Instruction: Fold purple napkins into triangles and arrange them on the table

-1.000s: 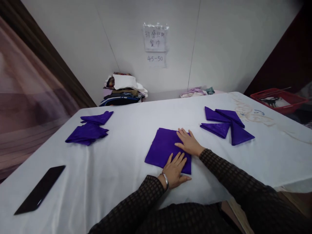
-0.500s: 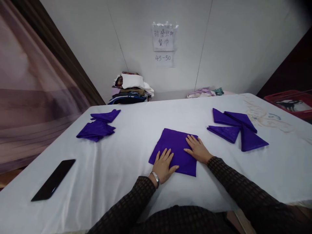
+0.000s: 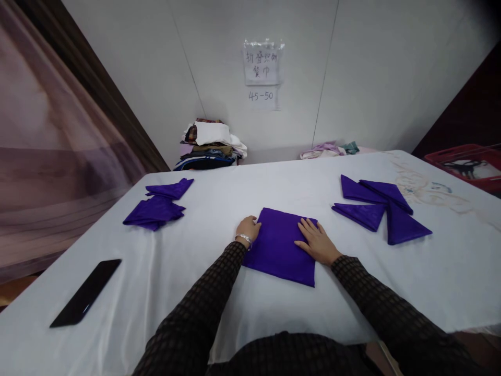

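Observation:
A purple cloth napkin, folded to a rough square, lies flat in front of me on the white-covered table. At its left edge is my left hand, fingers curled and thumb by the edge; it appears to pinch the cloth, though the fingertips are partly hidden. My right hand rests palm down on the napkin's right side with fingers spread. Off to the right, several purple napkins folded into triangles lie close together. On the left sits a loose pile of purple napkins.
A black flat slab, perhaps a phone, lies at the front left of the white tablecloth. Behind the table are a stack of clothes and more cloth. A red basket stands at right, a curtain at left.
My left hand has moved from lying flat on the napkin's lower left to its upper left edge, fingers now curled. My right hand stays in place.

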`<state>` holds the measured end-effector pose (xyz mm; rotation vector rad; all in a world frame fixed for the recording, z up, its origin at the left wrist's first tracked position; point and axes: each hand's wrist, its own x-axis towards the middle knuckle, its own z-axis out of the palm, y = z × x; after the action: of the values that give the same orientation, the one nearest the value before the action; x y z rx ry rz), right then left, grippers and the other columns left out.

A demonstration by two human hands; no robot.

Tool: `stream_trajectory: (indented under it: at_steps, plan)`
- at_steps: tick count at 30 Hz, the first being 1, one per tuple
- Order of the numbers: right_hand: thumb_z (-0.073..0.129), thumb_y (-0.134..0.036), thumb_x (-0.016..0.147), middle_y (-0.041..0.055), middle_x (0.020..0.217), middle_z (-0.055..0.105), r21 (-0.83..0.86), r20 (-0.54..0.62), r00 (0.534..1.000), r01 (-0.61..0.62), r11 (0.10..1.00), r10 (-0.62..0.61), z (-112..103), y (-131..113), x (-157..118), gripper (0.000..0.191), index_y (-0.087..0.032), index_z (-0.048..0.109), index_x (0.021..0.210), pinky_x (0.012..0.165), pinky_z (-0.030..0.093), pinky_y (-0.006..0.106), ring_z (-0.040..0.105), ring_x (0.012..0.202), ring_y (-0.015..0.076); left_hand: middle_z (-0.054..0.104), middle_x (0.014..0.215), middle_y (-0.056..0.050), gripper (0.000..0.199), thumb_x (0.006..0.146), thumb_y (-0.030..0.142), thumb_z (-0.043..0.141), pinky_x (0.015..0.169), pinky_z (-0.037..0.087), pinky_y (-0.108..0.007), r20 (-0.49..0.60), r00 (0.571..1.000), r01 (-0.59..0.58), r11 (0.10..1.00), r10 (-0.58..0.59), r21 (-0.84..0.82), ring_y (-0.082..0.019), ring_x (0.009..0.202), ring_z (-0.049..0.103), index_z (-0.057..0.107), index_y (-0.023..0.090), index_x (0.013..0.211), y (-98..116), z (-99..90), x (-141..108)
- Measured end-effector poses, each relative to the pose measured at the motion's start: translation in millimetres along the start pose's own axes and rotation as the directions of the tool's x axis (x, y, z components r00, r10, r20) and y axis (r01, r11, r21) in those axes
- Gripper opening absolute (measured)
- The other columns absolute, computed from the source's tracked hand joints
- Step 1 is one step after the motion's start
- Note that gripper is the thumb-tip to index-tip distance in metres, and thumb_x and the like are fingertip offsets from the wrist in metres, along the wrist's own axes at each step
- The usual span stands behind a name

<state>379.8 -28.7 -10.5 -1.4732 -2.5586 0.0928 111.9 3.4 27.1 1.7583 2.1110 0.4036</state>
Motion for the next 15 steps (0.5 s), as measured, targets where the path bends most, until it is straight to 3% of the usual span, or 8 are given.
stream_trajectory:
  at_steps: [6, 15]
  plan:
    - [0.021, -0.065, 0.088, 0.013, 0.147, 0.027, 0.008, 0.006, 1.0, -0.003, 1.0, 0.003, -0.2, 0.3, -0.1, 0.074, -0.014, 0.03, 0.142, 0.109, 0.014, 0.049, 0.019, 0.137, 0.0265, 0.069, 0.09, -0.005, 0.018, 0.078, 0.031, 0.058, 0.069, 0.043, -0.026, 0.005, 0.998, 0.062, 0.998, -0.062, -0.022, -0.018, 0.084, 0.062, 0.065, 0.019, 0.09, 1.6, 2.0, 4.8]
    - [0.023, -0.065, 0.088, 0.0131, 0.147, 0.028, 0.014, -0.005, 1.0, -0.002, 1.0, 0.002, 0.5, 1.0, -0.2, 0.074, -0.016, 0.03, 0.142, 0.108, 0.013, 0.05, 0.018, 0.137, 0.0269, 0.067, 0.089, -0.003, 0.013, 0.082, 0.028, 0.053, 0.07, 0.041, -0.025, -0.106, 0.994, -0.029, 0.999, 0.026, -0.024, -0.015, 0.082, 0.059, 0.064, 0.02, 0.081, 2.1, 8.0, 6.2]
